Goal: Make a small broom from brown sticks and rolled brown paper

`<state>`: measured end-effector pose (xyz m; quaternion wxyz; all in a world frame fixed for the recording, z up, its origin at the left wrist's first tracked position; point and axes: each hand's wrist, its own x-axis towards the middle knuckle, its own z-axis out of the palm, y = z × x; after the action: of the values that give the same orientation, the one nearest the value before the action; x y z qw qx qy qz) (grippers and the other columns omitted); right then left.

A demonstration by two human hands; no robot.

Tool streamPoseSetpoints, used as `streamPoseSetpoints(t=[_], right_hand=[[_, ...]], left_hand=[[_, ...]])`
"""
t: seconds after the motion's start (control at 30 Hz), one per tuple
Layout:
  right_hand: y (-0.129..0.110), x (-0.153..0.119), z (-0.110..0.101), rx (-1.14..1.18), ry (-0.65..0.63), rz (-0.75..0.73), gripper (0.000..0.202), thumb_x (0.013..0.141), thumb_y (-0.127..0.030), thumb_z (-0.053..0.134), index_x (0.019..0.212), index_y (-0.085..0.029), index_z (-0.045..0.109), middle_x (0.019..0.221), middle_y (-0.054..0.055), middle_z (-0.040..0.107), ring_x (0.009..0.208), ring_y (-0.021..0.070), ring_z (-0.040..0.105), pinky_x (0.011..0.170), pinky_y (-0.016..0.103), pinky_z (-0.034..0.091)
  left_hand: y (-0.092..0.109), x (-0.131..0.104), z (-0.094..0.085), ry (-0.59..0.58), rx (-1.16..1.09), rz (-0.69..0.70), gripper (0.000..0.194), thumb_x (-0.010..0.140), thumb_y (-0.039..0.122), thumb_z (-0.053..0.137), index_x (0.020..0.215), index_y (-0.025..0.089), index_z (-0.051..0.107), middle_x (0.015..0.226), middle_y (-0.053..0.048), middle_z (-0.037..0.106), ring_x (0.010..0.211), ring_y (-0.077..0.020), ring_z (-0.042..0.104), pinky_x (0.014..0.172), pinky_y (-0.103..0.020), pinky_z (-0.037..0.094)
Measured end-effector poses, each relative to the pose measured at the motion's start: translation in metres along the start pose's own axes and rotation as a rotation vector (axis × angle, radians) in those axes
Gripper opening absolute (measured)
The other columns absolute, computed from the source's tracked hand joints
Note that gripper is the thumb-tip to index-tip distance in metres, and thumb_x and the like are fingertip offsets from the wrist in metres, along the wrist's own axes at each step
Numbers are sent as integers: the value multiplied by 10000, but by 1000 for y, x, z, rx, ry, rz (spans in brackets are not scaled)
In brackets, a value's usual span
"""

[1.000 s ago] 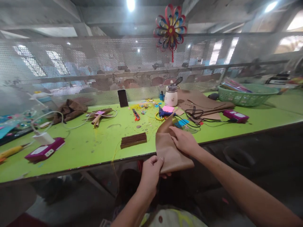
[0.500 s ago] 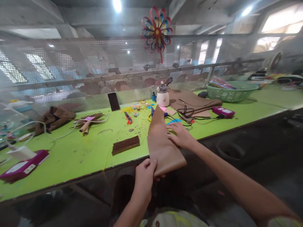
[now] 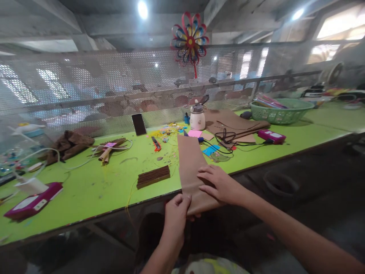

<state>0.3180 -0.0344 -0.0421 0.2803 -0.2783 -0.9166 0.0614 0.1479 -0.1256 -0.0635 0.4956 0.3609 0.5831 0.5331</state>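
A long sheet of brown paper (image 3: 191, 163) lies partly on the green table, its folded near end hanging out past the front edge. My left hand (image 3: 177, 207) pinches the lower left corner of the paper, thumb on top and fingertips showing beneath. On the right part of the paper rests my right hand (image 3: 218, 184), fingers spread and pressing flat on the surface. To the left of the paper sits a pleated dark brown strip (image 3: 153, 177) with a yellow thread beside it.
Behind are an orange cutter (image 3: 156, 144), a phone (image 3: 138, 124), a white bottle (image 3: 197, 118), brown sheets (image 3: 228, 121) and a green basket (image 3: 281, 112). Purple power strips (image 3: 34, 201) with cables lie left and right. The green table's (image 3: 94, 198) front edge runs diagonally.
My right hand has moved down the paper toward me. The paper's far end, which was curled up, now lies flatter, and pink and blue pieces behind it show more.
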Motion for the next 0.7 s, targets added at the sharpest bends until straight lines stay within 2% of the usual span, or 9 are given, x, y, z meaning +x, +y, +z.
streamPoseSetpoints(t=[0.1, 0.17, 0.27, 0.33, 0.5, 0.7], right_hand=[[-1, -1, 2, 10, 33, 0, 316, 867, -317, 555, 1133, -154, 599, 1191, 137, 586, 1134, 253, 495, 978, 451, 387], [-2, -3, 4, 6, 48, 7, 325, 870, -314, 550, 1151, -157, 591, 1200, 136, 584, 1141, 259, 493, 983, 463, 383], [-4, -5, 5, -4, 73, 21, 332, 874, -303, 543, 1171, -161, 583, 1212, 138, 578, 1157, 267, 483, 988, 472, 380], [-6, -5, 6, -6, 87, 25, 324, 872, -292, 543, 1165, -161, 588, 1209, 139, 581, 1160, 269, 479, 986, 472, 383], [-10, -4, 6, -4, 94, 29, 315, 860, -278, 558, 1146, -154, 597, 1197, 138, 590, 1148, 271, 480, 978, 477, 385], [-5, -5, 6, 30, 97, 29, 323, 855, -293, 569, 1149, -161, 593, 1194, 133, 589, 1142, 263, 482, 979, 468, 379]], left_hand=[[0, 1, -1, -11, -4, -5, 272, 711, 403, 639, 675, 143, 568, 501, 18, 576, 437, -142, 572, 406, -206, 370], [1, 1, 0, -36, -22, -31, 288, 712, 413, 643, 756, 132, 606, 573, -9, 625, 467, -153, 589, 416, -217, 393], [3, 1, 3, -56, -69, -59, 358, 690, 415, 671, 891, 120, 650, 732, -59, 688, 586, -184, 626, 455, -243, 445], [3, 1, 5, -58, -124, -62, 384, 662, 409, 703, 909, 117, 671, 794, -77, 701, 666, -202, 637, 496, -255, 470], [4, 3, 10, -73, -286, -96, 410, 618, 399, 746, 893, 99, 703, 760, -98, 713, 707, -226, 649, 608, -295, 494], [2, 5, 11, -39, -328, -108, 432, 572, 391, 781, 880, 95, 716, 730, -105, 719, 711, -249, 661, 680, -339, 499]])
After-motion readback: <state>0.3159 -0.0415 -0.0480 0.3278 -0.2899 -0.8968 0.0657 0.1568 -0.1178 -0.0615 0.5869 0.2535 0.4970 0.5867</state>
